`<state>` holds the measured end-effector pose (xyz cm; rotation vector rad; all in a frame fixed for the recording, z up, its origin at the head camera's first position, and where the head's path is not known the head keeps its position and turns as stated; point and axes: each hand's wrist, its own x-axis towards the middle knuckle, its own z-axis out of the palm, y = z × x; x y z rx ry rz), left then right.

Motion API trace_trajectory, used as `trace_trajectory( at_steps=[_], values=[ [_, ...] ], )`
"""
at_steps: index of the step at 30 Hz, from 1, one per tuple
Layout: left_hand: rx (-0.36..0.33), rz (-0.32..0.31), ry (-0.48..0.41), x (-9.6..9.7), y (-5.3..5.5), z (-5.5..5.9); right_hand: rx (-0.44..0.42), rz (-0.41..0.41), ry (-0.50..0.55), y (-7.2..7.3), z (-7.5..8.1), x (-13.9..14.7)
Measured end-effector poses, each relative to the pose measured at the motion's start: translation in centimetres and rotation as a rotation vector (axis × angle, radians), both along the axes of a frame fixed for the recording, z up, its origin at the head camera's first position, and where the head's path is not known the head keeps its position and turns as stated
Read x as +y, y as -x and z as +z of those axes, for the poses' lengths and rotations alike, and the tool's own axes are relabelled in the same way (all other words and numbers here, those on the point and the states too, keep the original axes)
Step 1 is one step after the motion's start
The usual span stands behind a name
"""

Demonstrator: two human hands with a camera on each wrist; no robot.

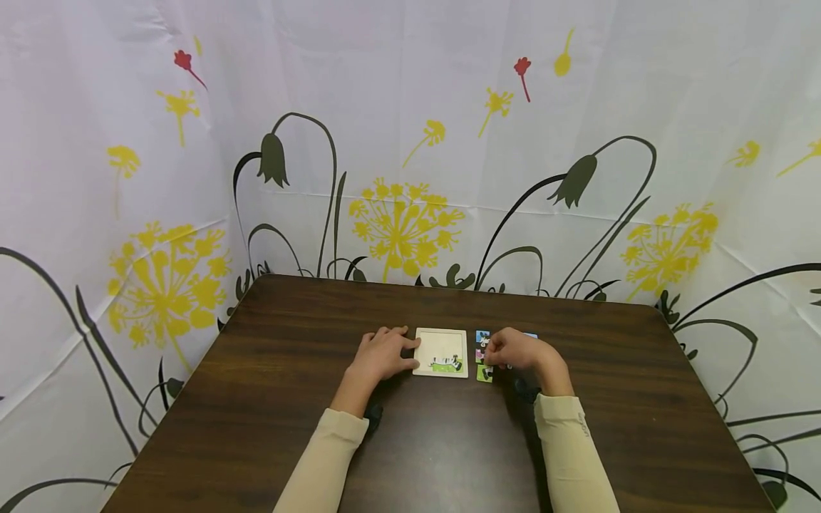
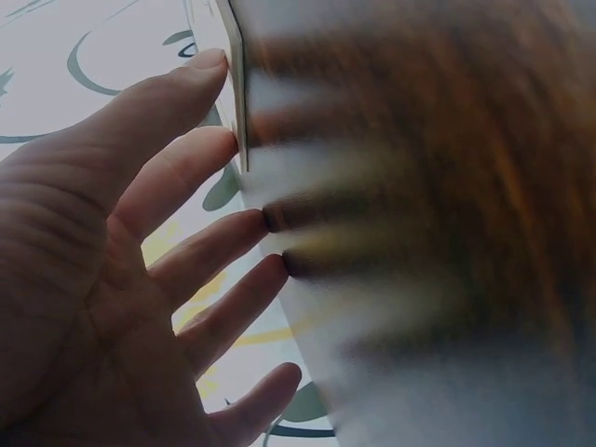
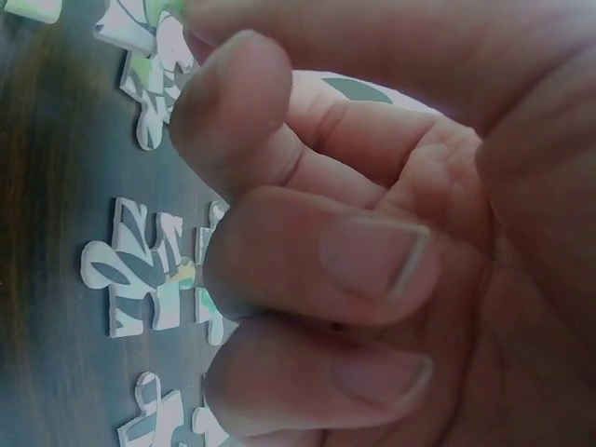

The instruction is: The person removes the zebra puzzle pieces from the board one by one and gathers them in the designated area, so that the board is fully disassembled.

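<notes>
A square pale puzzle tray (image 1: 439, 343) lies on the table, with cow-and-grass puzzle pieces (image 1: 447, 365) in its lower right part. My left hand (image 1: 383, 355) rests at its left side, thumb and index fingertip against the tray's edge (image 2: 240, 102), the other fingers spread out straight. To the right of the tray, my right hand (image 1: 518, 349) is over loose puzzle pieces (image 1: 482, 336), its thumb and index finger pinching a small puzzle piece (image 3: 175, 42). The other fingers of that hand curl in toward the palm, and the hand hides part of the loose pieces.
More loose jigsaw pieces (image 3: 140, 270) lie below the right hand, several in rows. A green piece (image 1: 484, 373) is nearest me, and a blue-edged one (image 1: 531, 335) shows behind the hand. The dark wooden table (image 1: 308, 335) meets a flower-printed curtain (image 1: 398, 85).
</notes>
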<state>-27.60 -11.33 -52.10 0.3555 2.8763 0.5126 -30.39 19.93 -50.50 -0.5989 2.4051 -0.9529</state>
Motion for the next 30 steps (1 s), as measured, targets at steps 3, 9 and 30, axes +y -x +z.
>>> trace_trajectory(
  at_steps=[3,9,30],
  values=[
    [0.001,0.0,-0.003,0.0,0.0,-0.1,-0.009,-0.004,0.003,-0.1,0.0,0.0],
    [-0.003,0.004,-0.009,0.0,0.0,-0.3,0.011,0.0,-0.016,0.0,-0.1,-0.1],
    [-0.018,0.008,-0.007,0.0,0.0,0.0,0.116,-0.006,-0.013,-0.2,-0.4,-4.1]
  ],
)
